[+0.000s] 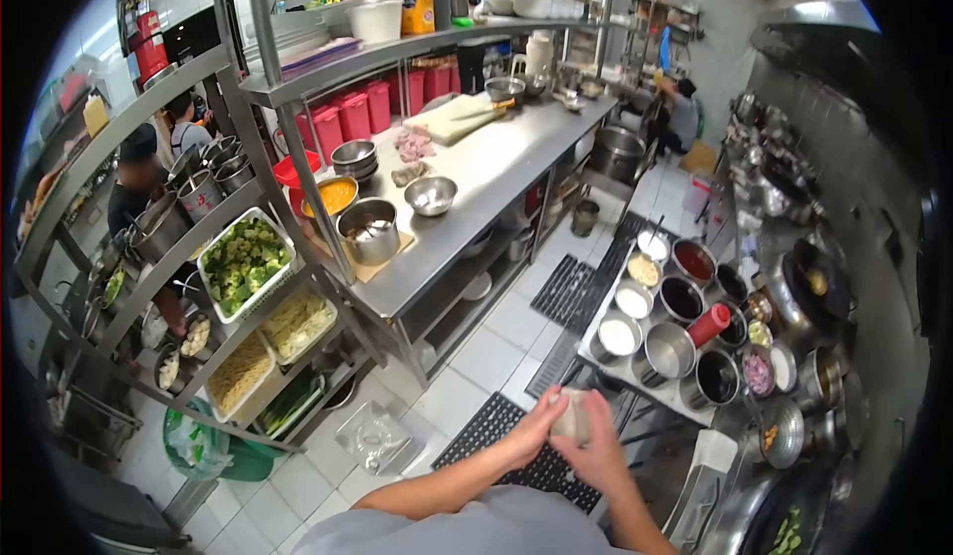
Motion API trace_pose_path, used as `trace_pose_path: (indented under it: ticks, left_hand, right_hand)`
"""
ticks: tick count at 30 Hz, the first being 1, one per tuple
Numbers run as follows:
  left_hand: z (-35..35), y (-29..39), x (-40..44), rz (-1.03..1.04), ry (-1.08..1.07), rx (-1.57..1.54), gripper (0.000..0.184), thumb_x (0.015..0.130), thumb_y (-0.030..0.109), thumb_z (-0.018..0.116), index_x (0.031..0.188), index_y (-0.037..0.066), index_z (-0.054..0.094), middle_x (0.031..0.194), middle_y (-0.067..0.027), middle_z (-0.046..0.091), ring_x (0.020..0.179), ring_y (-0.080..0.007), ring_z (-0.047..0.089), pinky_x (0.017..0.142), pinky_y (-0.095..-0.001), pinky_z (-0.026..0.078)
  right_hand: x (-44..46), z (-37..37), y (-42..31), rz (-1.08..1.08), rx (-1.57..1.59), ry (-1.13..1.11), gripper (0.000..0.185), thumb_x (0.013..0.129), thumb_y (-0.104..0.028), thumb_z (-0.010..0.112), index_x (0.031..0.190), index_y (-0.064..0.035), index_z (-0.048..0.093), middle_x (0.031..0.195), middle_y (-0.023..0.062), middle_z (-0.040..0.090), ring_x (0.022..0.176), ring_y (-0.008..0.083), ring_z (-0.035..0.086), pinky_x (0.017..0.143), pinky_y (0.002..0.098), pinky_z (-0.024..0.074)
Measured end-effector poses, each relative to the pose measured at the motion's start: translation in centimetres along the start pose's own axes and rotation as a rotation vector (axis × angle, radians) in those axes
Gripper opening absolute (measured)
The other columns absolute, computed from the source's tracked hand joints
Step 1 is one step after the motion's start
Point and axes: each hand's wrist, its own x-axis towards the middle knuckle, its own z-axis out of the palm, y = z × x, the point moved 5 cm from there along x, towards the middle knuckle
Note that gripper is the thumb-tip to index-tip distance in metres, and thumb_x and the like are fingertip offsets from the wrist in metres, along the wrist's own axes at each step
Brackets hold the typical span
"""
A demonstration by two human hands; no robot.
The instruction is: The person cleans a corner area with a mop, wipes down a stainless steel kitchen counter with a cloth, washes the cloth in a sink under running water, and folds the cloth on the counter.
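Observation:
Between my two hands, in front of my body, is a folded greyish-beige cloth (572, 418). My left hand (534, 433) grips its left side, while my right hand (600, 452) closes round the right side. Parts of the cloth are hidden by my fingers. Just beyond the hands stands the sauce table, with a metal pot of dark liquid (716, 376), an open steel pot (668, 352) and a red squeeze bottle (709, 326). A white cloth (711, 453) hangs at the stove edge on my right.
Woks line the right side; the nearest wok (789, 530) holds green pieces. A steel worktable (496, 183) carries bowls and a cutting board. On the left rack sits a broccoli basket (246, 265). Black mats (486, 436) and a clear plastic container (372, 438) lie on the floor. Co-workers stand farther off.

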Motion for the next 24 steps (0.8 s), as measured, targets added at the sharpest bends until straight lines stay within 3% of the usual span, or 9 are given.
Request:
trace_pose_path:
  ticks: [1, 6, 9, 11, 12, 14, 17, 20, 24]
  left_hand:
    - [-0.2, 0.9, -0.4, 0.052, -0.085, -0.049, 0.066, 0.100, 0.050, 0.047, 0.147, 0.006, 0.031, 0.140, -0.0130, 0.046, 0.127, -0.0227, 0.047, 0.107, -0.0351, 0.036]
    - [-5.0, 8.6, -4.9, 0.006, 0.106, -0.092, 0.057, 0.102, 0.047, 0.040, 0.137, 0.003, 0.047, 0.125, -0.0104, 0.059, 0.111, -0.0175, 0.057, 0.095, -0.0336, 0.044]
    - [-9.1, 7.5, -4.6, 0.032, 0.083, 0.117, 0.054, 0.102, 0.047, 0.041, 0.130, 0.004, 0.055, 0.109, -0.0072, 0.066, 0.102, -0.0186, 0.063, 0.086, -0.0332, 0.049]
    - [-12.2, 5.2, -4.6, -0.148, 0.194, 0.422, 0.055, 0.101, 0.049, 0.041, 0.135, 0.007, 0.050, 0.119, -0.0076, 0.062, 0.111, -0.0200, 0.059, 0.089, -0.0376, 0.051]
    - [-11.8, 5.2, -5.5, -0.187, 0.208, 0.269, 0.055, 0.101, 0.050, 0.041, 0.137, 0.008, 0.048, 0.122, -0.0079, 0.060, 0.114, -0.0207, 0.057, 0.090, -0.0397, 0.051]
    - [-9.9, 5.7, -7.2, -0.244, 0.212, -0.035, 0.056, 0.100, 0.052, 0.041, 0.140, 0.011, 0.044, 0.130, -0.0083, 0.056, 0.119, -0.0221, 0.054, 0.092, -0.0438, 0.051]
    - [-11.2, 4.0, -7.4, -0.153, 0.311, -0.020, 0.057, 0.100, 0.052, 0.041, 0.141, 0.013, 0.040, 0.138, -0.0092, 0.048, 0.124, -0.0245, 0.050, 0.097, -0.0491, 0.048]
    - [-13.9, 3.3, -7.3, -0.112, 0.459, 0.161, 0.054, 0.098, 0.050, 0.048, 0.135, 0.011, 0.048, 0.123, -0.0089, 0.059, 0.106, -0.0213, 0.060, 0.081, -0.0400, 0.055]
    - [-15.9, 3.4, -7.6, -0.075, 0.612, 0.293, 0.051, 0.094, 0.046, 0.057, 0.120, 0.002, 0.058, 0.104, -0.0089, 0.066, 0.089, -0.0205, 0.066, 0.073, -0.0336, 0.054]
  right_hand:
    - [1.4, 1.5, -2.2, -0.048, -0.273, -0.020, 0.079, 0.075, -0.028, 0.079, 0.137, 0.0032, 0.042, 0.143, 0.0248, 0.040, 0.131, 0.0383, 0.043, 0.104, 0.0446, 0.0397]
    - [4.1, 5.6, -5.6, -0.100, 0.050, 0.055, 0.065, 0.081, -0.022, 0.074, 0.134, 0.0025, 0.046, 0.138, 0.0240, 0.045, 0.124, 0.0333, 0.051, 0.103, 0.0401, 0.0420]
    - [4.5, 10.4, -2.3, 0.174, 0.511, -0.112, 0.057, 0.085, -0.018, 0.069, 0.133, 0.0016, 0.046, 0.132, 0.0203, 0.051, 0.119, 0.0277, 0.053, 0.101, 0.0377, 0.0429]
    - [4.7, 13.1, -1.9, 0.315, 0.729, -0.126, 0.060, 0.085, -0.018, 0.070, 0.134, 0.0024, 0.044, 0.126, 0.0200, 0.055, 0.117, 0.0261, 0.055, 0.098, 0.0369, 0.0443]
    - [4.2, 14.0, -1.8, 0.410, 0.822, -0.141, 0.061, 0.085, -0.018, 0.070, 0.135, 0.0027, 0.043, 0.123, 0.0198, 0.057, 0.116, 0.0252, 0.055, 0.097, 0.0365, 0.0451]
    - [4.1, 14.1, -2.9, 0.302, 0.537, -0.178, 0.064, 0.085, -0.022, 0.070, 0.136, 0.0034, 0.041, 0.123, 0.0213, 0.057, 0.115, 0.0270, 0.056, 0.096, 0.0367, 0.0451]
    - [4.6, 14.6, -3.2, 0.132, 0.198, -0.294, 0.075, 0.083, -0.032, 0.073, 0.137, 0.0054, 0.038, 0.123, 0.0261, 0.055, 0.115, 0.0348, 0.056, 0.096, 0.0393, 0.0455]
    - [5.0, 15.0, -2.9, 0.000, -0.007, -0.314, 0.074, 0.078, -0.038, 0.076, 0.129, 0.0047, 0.043, 0.118, 0.0277, 0.056, 0.107, 0.0382, 0.059, 0.090, 0.0396, 0.0477]
    - [5.1, 16.1, 0.7, 0.200, 0.212, -0.472, 0.058, 0.079, -0.033, 0.075, 0.115, 0.0031, 0.049, 0.108, 0.0223, 0.061, 0.097, 0.0339, 0.062, 0.085, 0.0379, 0.0497]
